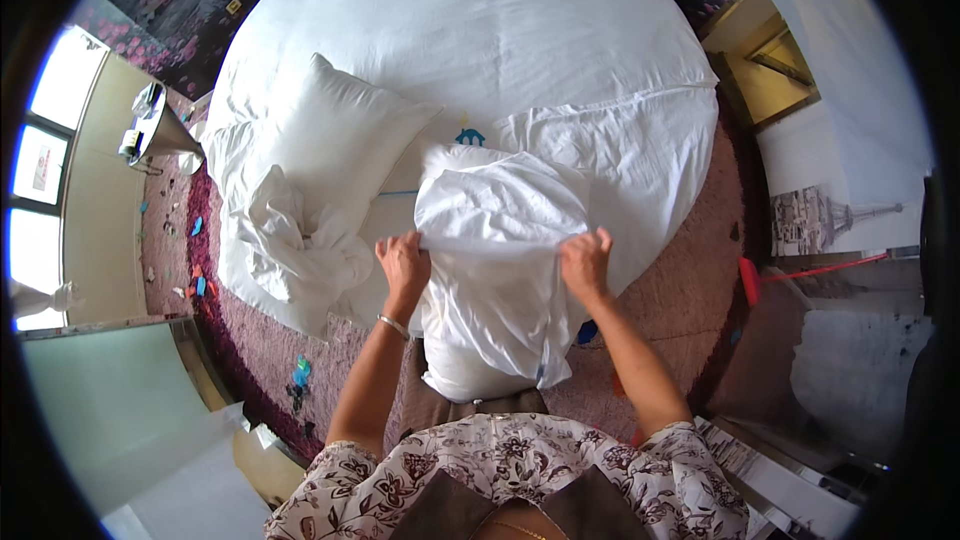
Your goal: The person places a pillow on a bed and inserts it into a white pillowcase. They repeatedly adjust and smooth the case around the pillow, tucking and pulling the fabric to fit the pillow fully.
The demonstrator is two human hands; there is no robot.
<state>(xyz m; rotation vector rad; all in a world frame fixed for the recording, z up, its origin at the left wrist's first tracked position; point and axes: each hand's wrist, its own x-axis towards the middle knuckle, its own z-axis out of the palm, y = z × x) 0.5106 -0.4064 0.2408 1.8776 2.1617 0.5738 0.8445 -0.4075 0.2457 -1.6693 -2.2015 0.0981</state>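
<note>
A white pillowcase is partly drawn over a plump white pillow, which stands between my body and the front of the bed. My left hand grips the cloth at its left side, and my right hand grips it at the right. Between my two fists a fold of the fabric is pulled taut. Beyond it the cloth bunches into loose wrinkles. Most of the pillow is hidden by the fabric.
The round bed with white bedding fills the view ahead. Another white pillow and a crumpled white cloth lie on its left part. Colourful scraps litter the pink carpet. A small side table stands at left; a red-handled tool is at right.
</note>
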